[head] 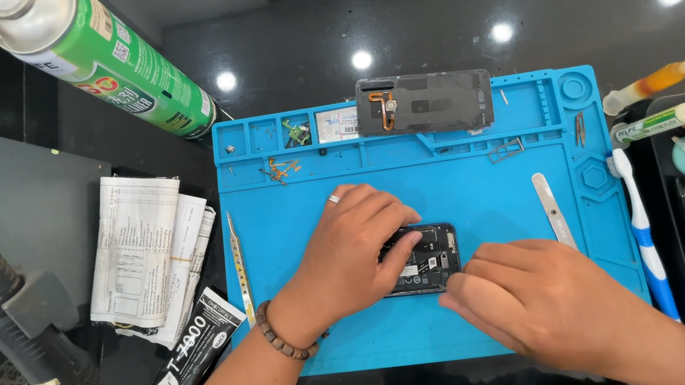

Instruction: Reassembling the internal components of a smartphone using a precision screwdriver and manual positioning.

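Note:
An opened dark phone [427, 253] lies face down in the middle of a blue work mat [480, 194], its inner parts showing. My left hand [350, 256], with a ring and a bead bracelet, lies over the phone's left part and holds it down. My right hand [535, 299] rests at the phone's lower right corner, fingertips against its edge. The phone's grey back cover [424, 103] with an orange flex cable lies at the mat's far edge.
Tweezers [239, 269] and a metal pry tool [552, 210] lie on the mat. A green spray can [100, 61], folded papers [147, 253], a black glue tube [190, 360] and a hot-air handle [4, 317] sit left. A toothbrush [643, 227] and small bottles [655, 109] sit right.

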